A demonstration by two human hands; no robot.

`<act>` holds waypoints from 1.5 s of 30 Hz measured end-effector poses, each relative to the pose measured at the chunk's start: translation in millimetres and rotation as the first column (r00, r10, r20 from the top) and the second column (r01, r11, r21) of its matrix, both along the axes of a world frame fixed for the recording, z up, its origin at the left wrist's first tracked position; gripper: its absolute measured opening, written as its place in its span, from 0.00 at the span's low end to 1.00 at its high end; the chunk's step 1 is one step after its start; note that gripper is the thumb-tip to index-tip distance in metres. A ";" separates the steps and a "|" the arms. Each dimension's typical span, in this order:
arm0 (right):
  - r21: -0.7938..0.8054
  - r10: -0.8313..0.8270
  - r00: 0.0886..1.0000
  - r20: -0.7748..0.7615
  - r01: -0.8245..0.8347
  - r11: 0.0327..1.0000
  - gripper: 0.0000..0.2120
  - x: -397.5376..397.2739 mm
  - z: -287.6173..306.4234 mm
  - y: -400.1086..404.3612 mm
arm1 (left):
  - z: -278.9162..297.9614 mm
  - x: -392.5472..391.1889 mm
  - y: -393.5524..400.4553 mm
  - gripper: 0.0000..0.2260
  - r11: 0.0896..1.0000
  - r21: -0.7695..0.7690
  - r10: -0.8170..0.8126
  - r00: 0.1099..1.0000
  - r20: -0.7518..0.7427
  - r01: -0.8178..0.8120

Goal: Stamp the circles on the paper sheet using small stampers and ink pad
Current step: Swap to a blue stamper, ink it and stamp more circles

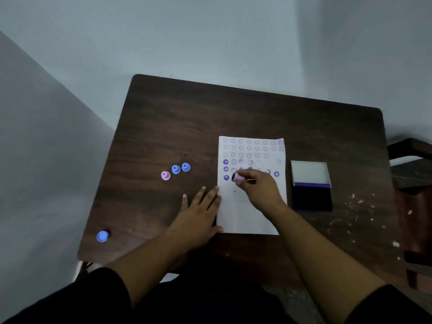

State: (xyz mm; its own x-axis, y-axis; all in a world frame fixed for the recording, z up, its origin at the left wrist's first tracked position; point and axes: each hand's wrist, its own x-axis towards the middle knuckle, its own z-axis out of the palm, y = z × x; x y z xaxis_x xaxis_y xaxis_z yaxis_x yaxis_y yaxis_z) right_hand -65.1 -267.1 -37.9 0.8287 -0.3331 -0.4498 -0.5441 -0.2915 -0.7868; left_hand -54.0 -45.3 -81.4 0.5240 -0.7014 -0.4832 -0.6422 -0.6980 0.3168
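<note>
A: How far along is the stamping?

B: Roughly halfway, I'd judge. The paper sheet (251,206) lies on the dark table (187,118), and its upper rows are filled with marks, faint ones at the top and darker purple ones lower down. The lower part of the sheet is bare.

A: And the hands?

B: The right hand (261,188) pinches a small pink stamper (236,177) in its fingertips, tilted on its side, with the inked face toward the left end of the lowest stamped row, just beside a dark mark. Whether it touches the paper, I cannot tell. The left hand (201,209) lies flat with fingers spread, resting on the sheet's left edge.

A: Where's the ink?

B: The ink pad (312,197) sits open just right of the sheet, lid tipped back. Spare stampers (175,170) stand to the left, and one blue stamper (102,236) sits near the table's corner.

A: What's left?

B: Finishing this row, probably, then whatever circles remain below; none show there clearly.
</note>
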 end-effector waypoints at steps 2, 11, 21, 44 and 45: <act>-0.143 0.111 0.993 0.038 -0.104 0.984 0.05 20.8 -2.5 17.9 | 1.4 -1.7 5.8 0.37 1.000 -0.016 -0.014 0.999 0.039 0.015; -0.333 0.274 0.960 0.062 -0.239 0.912 0.06 95.7 -13.9 69.8 | 3.2 -21.2 13.7 0.40 0.998 0.021 -0.058 0.998 -0.011 0.059; -0.487 0.146 0.989 0.004 -0.126 0.864 0.09 94.0 -8.3 -3.1 | -0.3 -17.0 14.8 0.43 0.992 0.045 -0.114 0.991 -0.069 0.117; -0.634 0.468 0.883 -0.046 -0.388 0.669 0.14 131.8 -30.8 69.6 | -15.1 -18.6 19.6 0.43 0.990 -0.015 -0.141 0.990 -0.010 0.141; -0.611 0.502 0.865 -0.009 -0.402 0.682 0.12 126.1 -28.6 71.1 | -15.8 -19.5 19.6 0.44 0.991 -0.021 -0.135 0.991 0.002 0.135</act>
State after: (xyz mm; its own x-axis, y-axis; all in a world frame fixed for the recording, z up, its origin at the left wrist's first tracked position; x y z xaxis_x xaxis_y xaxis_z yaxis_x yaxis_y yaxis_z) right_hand 61.0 -196.0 -66.5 0.9859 -0.0505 -0.1593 -0.1166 -0.8905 -0.4397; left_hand -73.5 -25.7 -97.2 0.4244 -0.7757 -0.4672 -0.7304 -0.5982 0.3297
